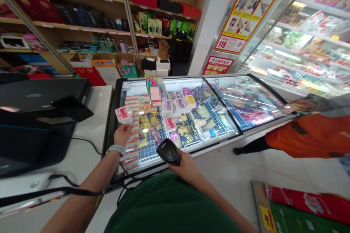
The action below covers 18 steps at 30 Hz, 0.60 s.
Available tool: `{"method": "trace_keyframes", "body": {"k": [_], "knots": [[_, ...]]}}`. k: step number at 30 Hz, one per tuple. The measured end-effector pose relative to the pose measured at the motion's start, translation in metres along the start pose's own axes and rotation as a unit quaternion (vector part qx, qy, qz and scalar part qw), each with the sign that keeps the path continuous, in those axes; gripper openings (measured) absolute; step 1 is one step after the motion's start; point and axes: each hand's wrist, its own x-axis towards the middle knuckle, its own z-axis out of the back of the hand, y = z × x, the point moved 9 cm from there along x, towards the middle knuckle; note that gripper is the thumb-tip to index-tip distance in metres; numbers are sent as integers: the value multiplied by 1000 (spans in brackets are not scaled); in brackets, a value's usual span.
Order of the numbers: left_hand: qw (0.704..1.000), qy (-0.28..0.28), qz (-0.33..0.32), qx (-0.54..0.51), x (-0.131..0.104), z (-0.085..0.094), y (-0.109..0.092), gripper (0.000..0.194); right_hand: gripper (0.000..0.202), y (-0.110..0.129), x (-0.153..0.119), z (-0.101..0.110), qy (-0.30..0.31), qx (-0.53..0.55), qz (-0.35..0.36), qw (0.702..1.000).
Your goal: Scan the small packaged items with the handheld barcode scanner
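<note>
My right hand point(183, 165) is wrapped round a black barcode scanner point(166, 150), held over the front edge of the glass-topped chest freezer point(216, 139). Just below a clear plastic pack with a red-and-white label point(123, 114), my left hand point(123, 135) has its fingers curled, with nothing visible in them. Whether the fingertips touch that pack I cannot tell. To its right on the glass lie a second red-labelled pack point(170, 123), two purple-labelled packs point(179, 105) and a yellow-labelled pack point(190, 99). Behind them is a colourful item point(151, 82) with a blurred pink card.
A white counter point(97, 131) with black checkout equipment point(30, 145) adjoins on the left. Cables point(65, 190) cross near my left forearm. At the right, a person in an orange garment point(308, 136) reaches over the freezer. Boxes point(308, 204) lie on the floor, lower right.
</note>
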Motion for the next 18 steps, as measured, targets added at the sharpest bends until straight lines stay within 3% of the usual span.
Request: {"method": "trace_keyframes", "body": {"k": [5,9,13,18], "knots": [[982,188,5,-5,-32,-96,-22,32,23,-19,-13,12,-29,16,-31,999],[967,252,26,-3,-49,-155,-40,32,25,-37,-29,35,-81,19,-76,994],[963,265,49,3,-56,-188,-50,33,23,-55,-48,63,-149,28,-120,981],[966,255,44,-15,-57,-199,-55,34,27,-83,-65,85,-215,53,-162,962]]}}
